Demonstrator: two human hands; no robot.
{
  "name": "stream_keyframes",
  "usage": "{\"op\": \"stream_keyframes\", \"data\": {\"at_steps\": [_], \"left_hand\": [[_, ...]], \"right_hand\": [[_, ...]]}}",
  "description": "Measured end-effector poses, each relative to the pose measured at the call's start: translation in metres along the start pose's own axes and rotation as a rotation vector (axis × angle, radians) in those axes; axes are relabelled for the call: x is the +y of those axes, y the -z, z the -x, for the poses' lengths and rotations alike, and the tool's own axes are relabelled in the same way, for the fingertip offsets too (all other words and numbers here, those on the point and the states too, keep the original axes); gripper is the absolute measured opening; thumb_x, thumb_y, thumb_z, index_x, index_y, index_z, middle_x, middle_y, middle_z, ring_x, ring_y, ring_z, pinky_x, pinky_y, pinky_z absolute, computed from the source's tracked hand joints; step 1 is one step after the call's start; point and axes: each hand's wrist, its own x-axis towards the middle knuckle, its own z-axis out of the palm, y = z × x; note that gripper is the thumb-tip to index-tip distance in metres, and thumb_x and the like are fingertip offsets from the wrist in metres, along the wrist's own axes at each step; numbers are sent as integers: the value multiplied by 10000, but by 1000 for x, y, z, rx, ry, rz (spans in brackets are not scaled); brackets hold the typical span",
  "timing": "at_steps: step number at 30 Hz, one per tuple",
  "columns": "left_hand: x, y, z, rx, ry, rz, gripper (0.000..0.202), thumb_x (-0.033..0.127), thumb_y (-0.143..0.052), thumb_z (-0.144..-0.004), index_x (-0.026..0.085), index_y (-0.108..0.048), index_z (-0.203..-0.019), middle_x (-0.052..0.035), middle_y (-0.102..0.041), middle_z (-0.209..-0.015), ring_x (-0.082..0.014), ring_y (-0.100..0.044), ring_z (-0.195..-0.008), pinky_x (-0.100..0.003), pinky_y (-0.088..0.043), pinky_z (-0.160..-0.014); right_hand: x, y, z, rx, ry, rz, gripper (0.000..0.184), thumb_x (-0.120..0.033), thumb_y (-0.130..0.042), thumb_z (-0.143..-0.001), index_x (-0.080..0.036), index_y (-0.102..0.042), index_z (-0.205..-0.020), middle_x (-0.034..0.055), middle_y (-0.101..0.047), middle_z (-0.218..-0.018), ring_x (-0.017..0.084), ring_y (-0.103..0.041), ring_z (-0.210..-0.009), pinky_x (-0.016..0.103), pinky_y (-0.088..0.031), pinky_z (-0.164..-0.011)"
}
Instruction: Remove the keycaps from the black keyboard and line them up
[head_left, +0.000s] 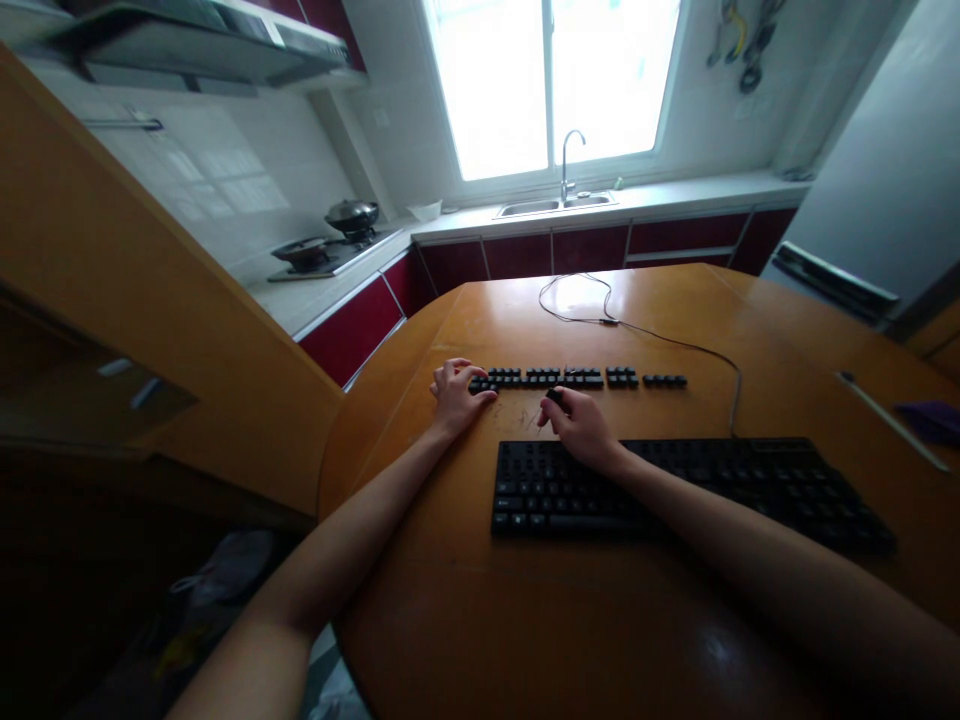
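On the kitchen's wooden bench (pixel 525 620), we are pinching 1 keycap (pixel 554 396) in our right hand (pixel 581 425), just short of the keycap row (pixel 577 378), which is running left-right beyond the keyboard (pixel 675 490); our left hand (pixel 455 395), loosely spread, is touching its left end.

Noted black: keyboard (pixel 690 490), keycaps (pixel 577 378), single keycap (pixel 554 395). Glossy orange-brown, plain, with pale scratches: table (pixel 525 620). Dark grey: cable (pixel 675 340). Deep red: cabinets (pixel 585 248). White with grid lines: tiles (pixel 225 170). Purple: cloth (pixel 934 420).
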Motion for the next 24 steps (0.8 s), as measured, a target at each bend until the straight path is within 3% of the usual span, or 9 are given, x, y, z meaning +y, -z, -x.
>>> {"op": "stream_keyframes", "data": {"at_steps": [24], "left_hand": [[-2, -4, -1, 19, -30, 30, 356, 381, -830, -694, 290, -702, -1014, -60, -549, -1232, -307, -475, -1161, -443, -394, -938]], "right_hand": [[-3, 1, 1, -19, 40, -45, 287, -342, -527, -926, -171, -594, -705, 37, -636, -674, 145, -549, -605, 271, -411, -587]]}}
